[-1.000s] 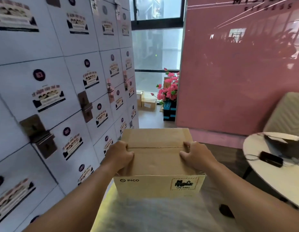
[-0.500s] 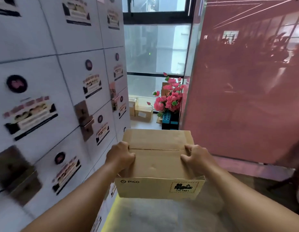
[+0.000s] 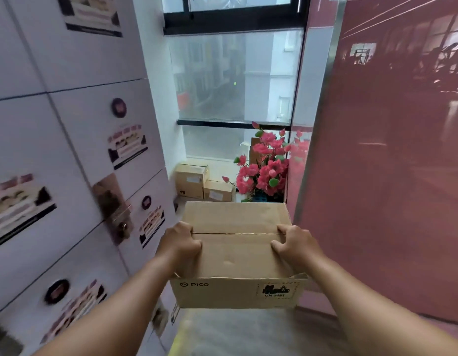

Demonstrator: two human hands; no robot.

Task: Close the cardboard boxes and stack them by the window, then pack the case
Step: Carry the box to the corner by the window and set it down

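One closed cardboard box (image 3: 235,253) held up in mid-air at the centre of the view, flaps (image 3: 233,219) folded shut with a single seam running across the top. Printed on the near face: "PICO" at left, one black hazard label reading "UN 3481" at right.

Two bare hands gripping it. Left hand (image 3: 180,249) clamped on the left top edge, fingers curled over onto the lid beside the seam. Right hand (image 3: 292,246) clamped on the right top edge in the same way, fingers curled onto the lid. Two bare forearms reaching in from the bottom corners.

Ahead, beyond the held box, a window (image 3: 235,78) with a dark frame. On the floor below it, two more closed boxes: a taller one (image 3: 190,182) on the left and a lower one (image 3: 218,191) touching it on the right. Just right of those, one bunch of pink flowers (image 3: 265,170) with green buds.

Along the left, a wall of white lockers (image 3: 68,150), each door with a round badge and a blurred printed label. Along the right, one glossy pink wall (image 3: 389,163) with reflections. Pale floor (image 3: 235,332) under the held box.
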